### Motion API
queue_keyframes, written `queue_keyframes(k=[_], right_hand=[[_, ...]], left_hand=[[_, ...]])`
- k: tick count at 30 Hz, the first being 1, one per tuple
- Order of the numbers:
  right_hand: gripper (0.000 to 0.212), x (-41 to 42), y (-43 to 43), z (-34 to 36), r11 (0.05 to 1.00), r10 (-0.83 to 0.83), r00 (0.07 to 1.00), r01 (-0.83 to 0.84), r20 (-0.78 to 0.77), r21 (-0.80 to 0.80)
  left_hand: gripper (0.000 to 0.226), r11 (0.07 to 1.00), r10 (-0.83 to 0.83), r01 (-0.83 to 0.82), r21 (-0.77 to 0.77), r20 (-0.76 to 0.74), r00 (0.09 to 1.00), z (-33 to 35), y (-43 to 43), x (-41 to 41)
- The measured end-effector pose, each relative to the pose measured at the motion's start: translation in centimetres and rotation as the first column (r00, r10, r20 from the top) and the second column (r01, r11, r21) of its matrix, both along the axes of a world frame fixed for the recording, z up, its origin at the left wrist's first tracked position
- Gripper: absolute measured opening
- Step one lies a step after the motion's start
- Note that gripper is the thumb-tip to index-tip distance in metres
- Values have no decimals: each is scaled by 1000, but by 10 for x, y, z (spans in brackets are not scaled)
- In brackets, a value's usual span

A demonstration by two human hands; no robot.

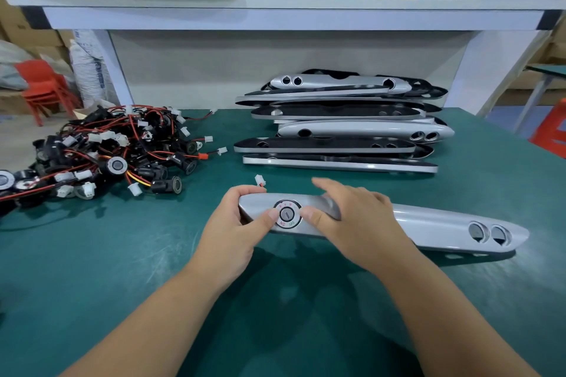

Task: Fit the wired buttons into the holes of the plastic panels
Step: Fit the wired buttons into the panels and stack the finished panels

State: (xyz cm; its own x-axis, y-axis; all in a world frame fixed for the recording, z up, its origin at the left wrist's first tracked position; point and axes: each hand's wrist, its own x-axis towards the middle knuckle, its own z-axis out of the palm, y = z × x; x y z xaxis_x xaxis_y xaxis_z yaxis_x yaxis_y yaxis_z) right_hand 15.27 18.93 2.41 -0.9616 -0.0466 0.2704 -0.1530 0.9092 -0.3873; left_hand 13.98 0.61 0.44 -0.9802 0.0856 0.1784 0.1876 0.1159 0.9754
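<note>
On the green worktop point(92, 254) stood a stack of plastic panels point(337, 125) at the back and a heap of wired buttons point(107, 150) on the left. Nearer lay one silver panel point(428, 223). The left hand point(232, 232) had its grip clamped round the panel's left end, and the right hand point(358, 223) had its grip closed over the panel. Both thumbs flanked the seated button point(287, 214), whose white connector point(260, 180) poked out behind.

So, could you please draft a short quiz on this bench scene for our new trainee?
1. True or false: the key switch is seated in the silver panel held by the left hand and right hand.
2. How many empty holes are at that panel's right end?
3. The pile of wired buttons lies: A) left of the stacked panels; B) on the floor; C) under the held panel.
Key: 1 true; 2 two; 3 A.
</note>
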Motion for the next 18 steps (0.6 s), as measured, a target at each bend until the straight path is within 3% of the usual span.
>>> queue_keyframes(k=[8, 13, 18], right_hand=[[46, -4, -3, -2, 996, -86, 996, 85, 37, 15], [61, -3, -4, -4, 996, -78, 996, 76, 50, 36], [57, -3, -6, -6, 994, -104, 994, 103, 30, 19]], left_hand=[[28, 998, 49, -49, -30, 0, 999, -6, 0, -3], [15, 994, 90, -91, -58, -6, 996, -9, -1, -4], [33, 996, 31, -29, -81, 25, 999, -5, -3, 0]])
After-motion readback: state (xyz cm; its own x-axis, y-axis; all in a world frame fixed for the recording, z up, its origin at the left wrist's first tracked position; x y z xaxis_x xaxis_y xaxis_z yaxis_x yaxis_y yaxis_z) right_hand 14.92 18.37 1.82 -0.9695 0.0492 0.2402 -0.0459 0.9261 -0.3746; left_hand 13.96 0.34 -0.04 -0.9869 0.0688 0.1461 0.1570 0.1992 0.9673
